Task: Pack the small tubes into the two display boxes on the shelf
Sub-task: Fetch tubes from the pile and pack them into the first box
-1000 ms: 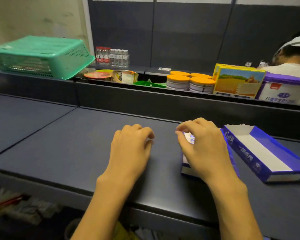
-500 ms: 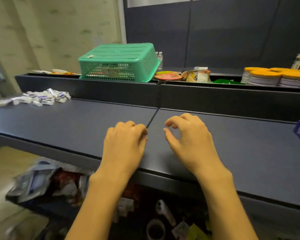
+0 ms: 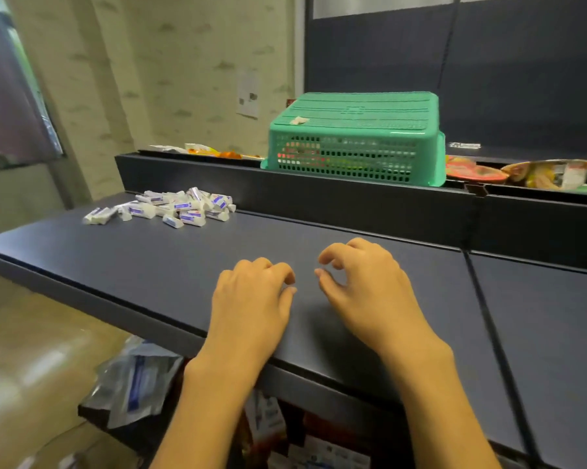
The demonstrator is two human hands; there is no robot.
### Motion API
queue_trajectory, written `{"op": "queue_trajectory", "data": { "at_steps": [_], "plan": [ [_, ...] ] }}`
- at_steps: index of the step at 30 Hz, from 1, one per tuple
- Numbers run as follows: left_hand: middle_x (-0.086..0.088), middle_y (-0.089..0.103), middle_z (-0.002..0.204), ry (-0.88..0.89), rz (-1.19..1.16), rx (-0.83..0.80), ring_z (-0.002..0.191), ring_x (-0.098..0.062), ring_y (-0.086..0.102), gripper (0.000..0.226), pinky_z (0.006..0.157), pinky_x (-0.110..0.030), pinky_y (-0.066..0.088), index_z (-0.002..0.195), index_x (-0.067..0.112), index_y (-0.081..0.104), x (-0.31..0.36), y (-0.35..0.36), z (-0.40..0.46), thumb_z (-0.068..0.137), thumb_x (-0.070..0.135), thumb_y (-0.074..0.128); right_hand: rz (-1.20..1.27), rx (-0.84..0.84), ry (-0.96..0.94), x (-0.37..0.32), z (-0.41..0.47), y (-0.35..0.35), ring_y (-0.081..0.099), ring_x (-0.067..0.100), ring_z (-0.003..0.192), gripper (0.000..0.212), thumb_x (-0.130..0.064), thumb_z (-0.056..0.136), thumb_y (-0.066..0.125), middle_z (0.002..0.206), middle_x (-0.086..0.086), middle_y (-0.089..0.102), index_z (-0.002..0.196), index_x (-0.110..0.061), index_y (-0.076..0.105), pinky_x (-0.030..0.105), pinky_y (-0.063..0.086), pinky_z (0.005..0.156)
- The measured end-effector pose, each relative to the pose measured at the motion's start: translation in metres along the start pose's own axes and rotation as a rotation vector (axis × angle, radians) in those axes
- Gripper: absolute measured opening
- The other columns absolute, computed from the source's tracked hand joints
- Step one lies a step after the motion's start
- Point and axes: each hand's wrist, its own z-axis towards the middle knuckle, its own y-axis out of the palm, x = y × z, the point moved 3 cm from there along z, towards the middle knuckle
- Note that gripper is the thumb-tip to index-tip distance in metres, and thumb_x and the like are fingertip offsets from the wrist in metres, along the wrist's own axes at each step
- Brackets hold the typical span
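A loose pile of small white tubes with blue print (image 3: 170, 208) lies on the dark shelf (image 3: 133, 265) at the far left, against the back wall. My left hand (image 3: 255, 299) is low over the shelf's middle, right of the pile and nearer to me. Its fingers are curled under, thumb against forefinger, and nothing shows in it. My right hand (image 3: 363, 289) is beside it, fingers loosely bent with a gap to the thumb, holding nothing. Neither display box is in view.
An upturned green plastic basket (image 3: 353, 137) sits on the raised ledge behind the shelf, with snack packets (image 3: 549, 172) to its right. A seam (image 3: 488, 316) divides the shelf panels on the right. Plastic-wrapped packs (image 3: 136, 380) lie on the lower level below the front edge.
My view and both hands have swung left along the shelf. The two blue display boxes have left the view and the pile of tubes has come closer. My right hand has come off the box.
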Motion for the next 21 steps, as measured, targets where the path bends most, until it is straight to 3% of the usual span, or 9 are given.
{"op": "queue_trajectory", "data": {
  "at_steps": [6,14,21],
  "plan": [
    [0.009,0.060,0.108,0.008,0.042,-0.049,0.105,-0.016,0.051,0.019,0.085,-0.030,0.034,0.108,0.033,0.059,-0.100,0.008,0.061,0.093,0.038,0.050,-0.034,-0.153,0.023,-0.054,0.076,0.059,0.050,0.020,0.113,0.029,-0.042,0.091,0.054,0.115,-0.002,0.057,0.117,-0.029,0.056,0.031,0.042,0.083],
    [0.010,0.061,0.111,0.079,-0.024,-0.046,0.110,-0.014,0.051,0.020,0.088,-0.030,0.035,0.109,0.032,0.060,-0.208,0.014,0.122,0.091,0.038,0.053,-0.107,-0.133,0.037,-0.130,0.150,0.114,0.052,0.020,0.111,0.029,-0.041,0.090,0.056,0.115,-0.002,0.057,0.117,-0.030,0.057,0.031,0.042,0.080],
    [0.010,0.064,0.109,0.185,-0.063,-0.086,0.108,-0.016,0.054,0.017,0.087,-0.032,0.037,0.105,0.031,0.063,-0.313,0.005,0.168,0.090,0.038,0.055,-0.118,-0.104,0.259,-0.181,0.200,0.174,0.054,0.024,0.104,0.023,-0.034,0.089,0.057,0.110,0.001,0.060,0.111,-0.027,0.061,0.031,0.042,0.075]
  ]
}}
